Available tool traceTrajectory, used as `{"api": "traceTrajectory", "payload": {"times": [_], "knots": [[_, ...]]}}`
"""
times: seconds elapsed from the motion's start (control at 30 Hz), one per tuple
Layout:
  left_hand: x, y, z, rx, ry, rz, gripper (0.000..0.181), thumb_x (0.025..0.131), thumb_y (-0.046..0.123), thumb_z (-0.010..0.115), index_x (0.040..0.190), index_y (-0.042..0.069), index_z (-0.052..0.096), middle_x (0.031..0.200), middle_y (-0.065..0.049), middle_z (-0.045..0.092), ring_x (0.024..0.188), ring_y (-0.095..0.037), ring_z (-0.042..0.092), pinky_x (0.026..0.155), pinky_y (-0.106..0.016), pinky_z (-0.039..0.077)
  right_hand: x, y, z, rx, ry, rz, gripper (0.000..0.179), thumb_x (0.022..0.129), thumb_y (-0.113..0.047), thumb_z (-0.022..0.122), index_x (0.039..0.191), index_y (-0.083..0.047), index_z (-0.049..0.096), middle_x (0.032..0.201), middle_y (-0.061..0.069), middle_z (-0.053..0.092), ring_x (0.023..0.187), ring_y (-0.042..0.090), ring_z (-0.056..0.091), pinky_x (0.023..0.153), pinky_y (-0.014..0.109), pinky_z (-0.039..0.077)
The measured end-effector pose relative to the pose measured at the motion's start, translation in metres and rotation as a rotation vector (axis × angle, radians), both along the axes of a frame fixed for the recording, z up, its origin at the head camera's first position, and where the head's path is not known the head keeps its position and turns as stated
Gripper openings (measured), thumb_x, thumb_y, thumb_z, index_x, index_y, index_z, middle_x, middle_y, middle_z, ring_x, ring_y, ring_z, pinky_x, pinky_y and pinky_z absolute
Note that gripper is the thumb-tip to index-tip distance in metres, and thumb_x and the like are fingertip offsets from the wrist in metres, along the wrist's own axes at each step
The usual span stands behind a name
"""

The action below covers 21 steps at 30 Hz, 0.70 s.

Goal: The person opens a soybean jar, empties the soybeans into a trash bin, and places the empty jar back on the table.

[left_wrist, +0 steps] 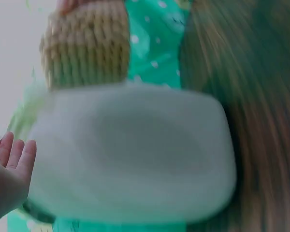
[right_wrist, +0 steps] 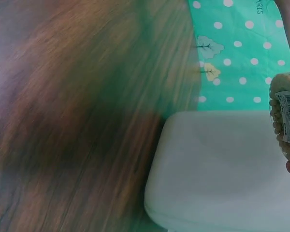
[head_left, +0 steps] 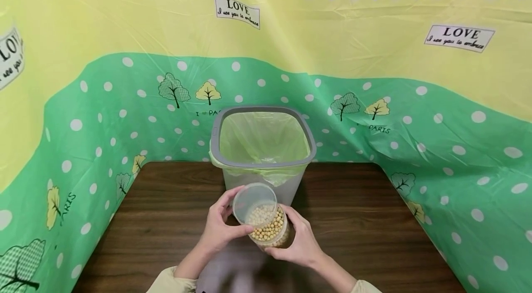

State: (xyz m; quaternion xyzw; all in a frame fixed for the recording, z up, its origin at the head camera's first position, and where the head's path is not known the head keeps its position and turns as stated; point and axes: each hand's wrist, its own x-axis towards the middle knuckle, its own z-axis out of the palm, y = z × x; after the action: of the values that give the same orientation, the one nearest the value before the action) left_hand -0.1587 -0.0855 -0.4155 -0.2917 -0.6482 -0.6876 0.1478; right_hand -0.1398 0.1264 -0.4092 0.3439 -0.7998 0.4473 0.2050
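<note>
My left hand (head_left: 219, 224) holds a clear round plastic lid (head_left: 249, 198) by its edge, fingers on the far side and thumb at the near side. The lid is tilted and overlaps the mouth of a clear jar (head_left: 279, 233) full of round beige beans. Around the jar's right side curls my right hand (head_left: 302, 241), gripping it in front of the bin. The jar (right_wrist: 288, 118) shows a barcode label in the right wrist view. In the left wrist view the bean-filled jar (left_wrist: 87, 48) is blurred, with the fingers of my left hand (left_wrist: 12, 171) at the left edge.
Just beyond my hands stands a pale bin with a grey rim (head_left: 266, 164), lined with a light green bag (head_left: 262, 138). It rests on a dark wooden table (head_left: 174, 219). A green and yellow patterned sheet (head_left: 353, 94) hangs around the table's back and sides.
</note>
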Motion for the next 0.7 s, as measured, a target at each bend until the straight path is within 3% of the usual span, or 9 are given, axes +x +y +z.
{"api": "traceTrajectory", "payload": {"times": [0.07, 0.17, 0.27, 0.37, 0.5, 0.63, 0.7], "knots": [[0.002, -0.011, -0.003, -0.032, -0.017, 0.051, 0.075, 0.059, -0.004, 0.081, 0.126, -0.004, 0.047, 0.121, 0.0, 0.057, 0.105, -0.005, 0.053, 0.086, -0.018, 0.044, 0.0, 0.004, -0.002, 0.003, -0.009, -0.007, 0.075, 0.057, -0.019, 0.085, 0.119, 0.005, 0.05, 0.109, 0.014, 0.059, 0.098, 0.019, 0.058, 0.084, 0.022, 0.047], [0.005, -0.031, -0.012, -0.127, -0.049, 0.18, 0.078, 0.055, -0.003, 0.082, 0.126, 0.0, 0.05, 0.119, -0.002, 0.059, 0.104, -0.001, 0.052, 0.084, -0.016, 0.042, -0.001, 0.012, -0.007, -0.001, -0.031, -0.019, 0.076, 0.056, -0.017, 0.085, 0.119, 0.006, 0.05, 0.111, 0.016, 0.059, 0.1, 0.019, 0.058, 0.086, 0.02, 0.046], [0.007, -0.052, -0.028, -0.239, -0.105, 0.297, 0.079, 0.054, 0.003, 0.085, 0.126, 0.006, 0.052, 0.118, -0.006, 0.059, 0.103, 0.002, 0.051, 0.081, -0.017, 0.043, -0.004, 0.022, -0.018, -0.015, -0.057, -0.028, 0.079, 0.055, -0.016, 0.086, 0.121, 0.007, 0.049, 0.112, 0.018, 0.058, 0.102, 0.017, 0.057, 0.087, 0.018, 0.045], [0.008, -0.071, -0.047, -0.335, -0.175, 0.372, 0.078, 0.056, 0.009, 0.086, 0.126, 0.009, 0.052, 0.118, -0.007, 0.058, 0.103, 0.005, 0.049, 0.081, -0.019, 0.046, -0.009, 0.033, -0.034, -0.02, -0.08, -0.041, 0.083, 0.055, -0.019, 0.086, 0.125, 0.003, 0.047, 0.115, 0.016, 0.057, 0.104, 0.012, 0.056, 0.086, 0.017, 0.045], [0.009, -0.09, -0.074, -0.423, -0.297, 0.432, 0.075, 0.058, 0.016, 0.086, 0.124, 0.009, 0.053, 0.117, -0.007, 0.058, 0.102, -0.005, 0.053, 0.081, -0.022, 0.048, -0.013, 0.042, -0.049, -0.02, -0.098, -0.065, 0.085, 0.057, -0.025, 0.086, 0.129, -0.003, 0.046, 0.117, 0.012, 0.057, 0.105, 0.009, 0.055, 0.084, 0.019, 0.047], [0.008, -0.102, -0.1, -0.459, -0.453, 0.419, 0.075, 0.059, 0.019, 0.086, 0.125, 0.006, 0.052, 0.117, -0.013, 0.056, 0.104, -0.029, 0.058, 0.077, -0.028, 0.051, -0.014, 0.047, -0.055, -0.044, -0.117, -0.09, 0.083, 0.057, -0.025, 0.086, 0.128, -0.005, 0.047, 0.118, 0.011, 0.057, 0.107, 0.008, 0.054, 0.087, 0.017, 0.045], [0.007, -0.106, -0.112, -0.509, -0.497, 0.409, 0.076, 0.059, 0.02, 0.085, 0.125, 0.003, 0.051, 0.117, -0.017, 0.056, 0.102, -0.034, 0.058, 0.075, -0.033, 0.051, -0.014, 0.048, -0.057, -0.054, -0.127, -0.103, 0.083, 0.057, -0.024, 0.086, 0.128, -0.005, 0.048, 0.119, 0.011, 0.057, 0.108, 0.006, 0.053, 0.088, 0.016, 0.044]]}}
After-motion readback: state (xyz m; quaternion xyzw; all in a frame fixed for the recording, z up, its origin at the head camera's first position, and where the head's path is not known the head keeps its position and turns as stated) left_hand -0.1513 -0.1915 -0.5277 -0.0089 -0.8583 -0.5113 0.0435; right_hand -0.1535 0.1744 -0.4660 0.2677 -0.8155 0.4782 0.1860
